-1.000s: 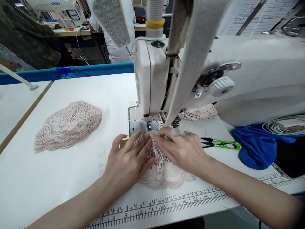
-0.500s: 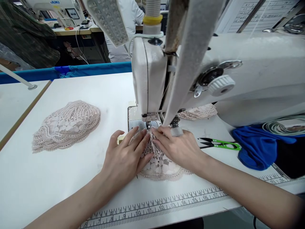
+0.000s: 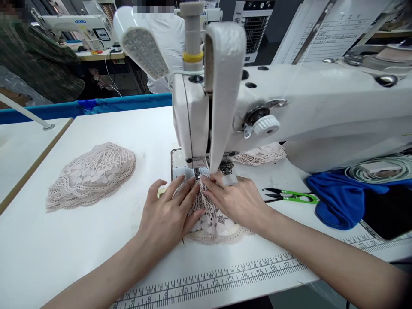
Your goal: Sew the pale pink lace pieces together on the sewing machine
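A beige lace piece (image 3: 214,223) with a scalloped edge lies under the presser foot (image 3: 197,172) of the white sewing machine (image 3: 193,116). My left hand (image 3: 169,208) rests flat on the lace's left side, fingers stretched toward the needle area and thumb apart. From the right, my right hand (image 3: 236,197) presses on the same lace with extended fingertips close to the foot; its thumb is hidden. Between the two hands the lace gathers in a narrow ridge. The needle tip is too small to make out.
Stacked lace pieces (image 3: 93,176) lie at left, and more lace (image 3: 260,153) sits behind the machine's needle end. Green-handled thread snips (image 3: 294,196), blue cloth (image 3: 337,199) and a black phone-like object (image 3: 386,210) are at right. A printed ruler (image 3: 206,285) runs along the front edge.
The head view has tilted up and shifted, showing more of the machine's top and the background. Both hands keep nearly the same pose on the lace beside the presser foot.
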The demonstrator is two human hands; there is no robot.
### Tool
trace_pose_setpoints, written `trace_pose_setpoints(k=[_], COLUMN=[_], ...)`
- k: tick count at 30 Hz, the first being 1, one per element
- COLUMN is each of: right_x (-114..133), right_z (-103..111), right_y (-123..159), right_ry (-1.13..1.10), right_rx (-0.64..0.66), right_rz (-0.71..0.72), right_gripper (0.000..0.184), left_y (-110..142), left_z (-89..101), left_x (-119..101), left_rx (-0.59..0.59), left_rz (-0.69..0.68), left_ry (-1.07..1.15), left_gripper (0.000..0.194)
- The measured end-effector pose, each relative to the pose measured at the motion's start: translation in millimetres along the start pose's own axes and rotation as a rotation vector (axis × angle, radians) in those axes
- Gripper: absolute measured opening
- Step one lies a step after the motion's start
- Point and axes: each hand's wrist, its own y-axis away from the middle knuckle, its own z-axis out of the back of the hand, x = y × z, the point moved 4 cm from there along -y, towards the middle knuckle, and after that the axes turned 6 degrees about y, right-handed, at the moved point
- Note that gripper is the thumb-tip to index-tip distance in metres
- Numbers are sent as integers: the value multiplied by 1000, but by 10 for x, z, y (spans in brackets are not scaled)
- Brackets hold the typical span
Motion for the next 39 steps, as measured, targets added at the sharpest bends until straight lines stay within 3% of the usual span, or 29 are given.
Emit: trace_pose_setpoints(k=[19,24,26,29,31,33,39], right_x=[-35,-144,-173,-160,-175,-216,-315], right_z=[19,127,199,286,321,320,228], right_y=[-33,36,87,171,198,201,168], right_ry=[-26,-236,-439,-612,-633,-676,-917], right_rx=[-11,-22,65,260,297,295,265], right_rz=[-5,-9,55,207,222,172,-64], right_gripper=[38,31,24,13,2,12,24], left_y=[-12,-4,8,53,86,103,63], left_z=[-31,98,180,233,246,260,299], left_x=[51,42,45,33,22,25,76], left_rx=[-2,-17,52,258,320,309,374], left_rz=[37,14,-16,-103,-144,-107,265], left_ry=[45,13,66,196,226,264,469], left_gripper=[36,32,32,38,25,20,22])
